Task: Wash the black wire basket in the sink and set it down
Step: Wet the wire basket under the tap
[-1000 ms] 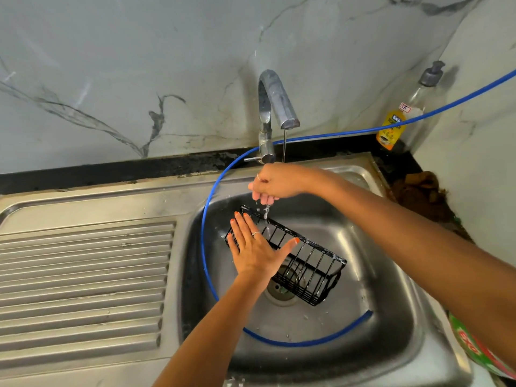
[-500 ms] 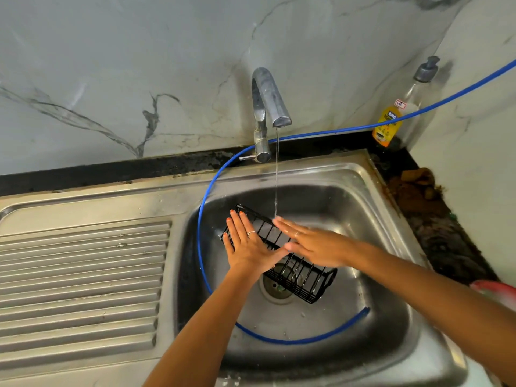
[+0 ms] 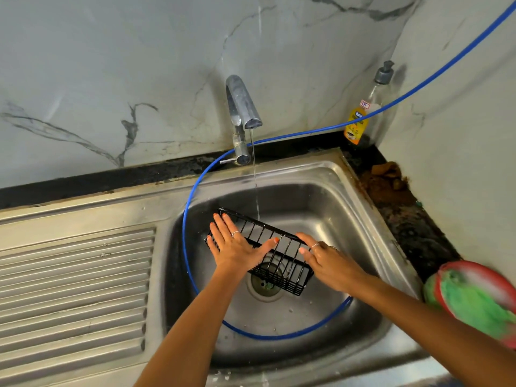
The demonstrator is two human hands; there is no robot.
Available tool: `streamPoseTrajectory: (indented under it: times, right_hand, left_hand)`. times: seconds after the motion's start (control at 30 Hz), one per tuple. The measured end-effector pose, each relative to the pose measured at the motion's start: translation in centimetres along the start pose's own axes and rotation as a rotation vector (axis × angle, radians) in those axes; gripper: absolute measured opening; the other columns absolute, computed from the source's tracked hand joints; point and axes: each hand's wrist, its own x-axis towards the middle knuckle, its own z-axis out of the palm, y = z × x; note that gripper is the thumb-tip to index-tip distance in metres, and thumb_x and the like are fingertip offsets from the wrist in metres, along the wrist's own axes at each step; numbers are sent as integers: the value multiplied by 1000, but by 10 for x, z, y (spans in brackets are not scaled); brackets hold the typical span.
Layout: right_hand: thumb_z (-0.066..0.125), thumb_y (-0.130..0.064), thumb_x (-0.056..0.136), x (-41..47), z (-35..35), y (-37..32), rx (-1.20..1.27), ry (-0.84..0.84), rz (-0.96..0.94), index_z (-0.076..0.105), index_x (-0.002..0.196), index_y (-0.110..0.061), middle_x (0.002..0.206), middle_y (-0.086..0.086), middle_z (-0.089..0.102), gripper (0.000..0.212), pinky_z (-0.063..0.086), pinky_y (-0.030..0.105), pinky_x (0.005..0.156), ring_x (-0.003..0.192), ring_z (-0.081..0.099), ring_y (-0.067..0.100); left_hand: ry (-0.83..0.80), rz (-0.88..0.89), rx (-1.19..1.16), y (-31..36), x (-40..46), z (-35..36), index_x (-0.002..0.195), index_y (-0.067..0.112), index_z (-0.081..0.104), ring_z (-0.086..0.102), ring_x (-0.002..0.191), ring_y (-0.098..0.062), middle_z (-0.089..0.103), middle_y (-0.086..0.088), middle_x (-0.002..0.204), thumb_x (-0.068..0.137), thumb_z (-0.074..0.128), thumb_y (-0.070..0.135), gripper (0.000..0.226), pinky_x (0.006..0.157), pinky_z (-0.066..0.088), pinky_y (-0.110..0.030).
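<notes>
Marble-look wall behind, steel sink [image 3: 360,196] below. Left hand [image 3: 237,248] is laid flat, fingers straight and spread, against the near side of the black wire basket [image 3: 275,261]; nothing is gripped. Right hand [image 3: 328,261] is pressed on the basket's right end, fingers mostly straight; curl around the wire cannot be told. Basket is held tilted inside the bowl, above the drain [image 3: 265,284]. Thin water stream from the tap [image 3: 241,107] is landing at its far rim. Blue hose [image 3: 187,219] is looped around the bowl. Soap bottle [image 3: 363,113] is stood in the back corner.
</notes>
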Motion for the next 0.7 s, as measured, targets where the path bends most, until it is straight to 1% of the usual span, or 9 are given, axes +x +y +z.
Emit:
streamPoseTrajectory:
  times: [0.17,0.23,0.3,0.33,0.43,0.5,0.6,0.63,0.7]
  right_hand:
    - [21,-51,97,13,7,4,184,58,70,35,122,-36,94,6,60,32,48,42,76,85,59,27]
    - [22,-50,97,19,6,4,205,91,92,39,102,-35,88,5,57,23,46,41,73,80,56,26]
    - [26,-46,99,26,5,4,225,133,105,36,85,-32,78,3,52,22,41,38,66,72,51,25]
    - [29,-43,99,30,3,3,230,158,107,38,82,-30,76,3,50,23,39,36,65,71,50,24]
    - [44,-28,98,37,-4,1,271,210,86,55,81,-18,80,3,53,23,34,28,69,76,50,18]
    - [48,-25,97,40,-13,-5,343,206,56,51,67,-17,70,0,52,31,33,29,64,66,48,13]
    - [48,-28,96,48,-30,-24,380,195,-11,49,65,-2,63,9,51,40,35,33,60,59,45,13]
    - [48,-29,96,51,-36,-33,363,194,-41,47,65,-1,60,8,48,42,35,34,59,57,44,14]
    - [49,-30,95,59,-49,-51,294,189,-112,47,59,-5,56,2,47,44,37,34,58,55,45,14]
  left_hand:
    - [-40,7,-11,-2,2,-3,145,9,-32,-27,144,-30,-36,-11,154,61,44,93,140,117,-11,-46]
    - [-72,-1,-15,-1,4,-4,143,10,-35,-30,143,-30,-39,-11,152,61,45,92,141,117,-11,-47]
    - [-102,-6,-22,-1,5,-4,143,11,-36,-32,142,-30,-42,-12,150,62,45,92,141,117,-12,-48]
    - [-106,-9,-25,0,6,-4,143,11,-37,-32,141,-30,-43,-12,149,62,44,92,140,117,-12,-48]
    - [-65,-9,-74,0,4,0,144,14,-35,-31,142,-30,-40,-12,151,66,41,91,134,117,-10,-48]
    - [26,32,-126,-3,2,4,146,20,-31,-27,144,-33,-35,-9,154,72,40,86,123,116,-9,-49]
    - [161,158,-163,-16,1,3,149,38,-21,-22,144,-38,-28,5,158,85,35,75,93,115,-8,-55]
    - [189,205,-156,-21,1,1,149,43,-18,-21,145,-35,-27,8,158,89,33,70,83,115,-8,-55]
    - [225,304,-124,-27,1,-4,149,46,-10,-19,147,-23,-23,12,159,95,27,61,68,114,-11,-53]
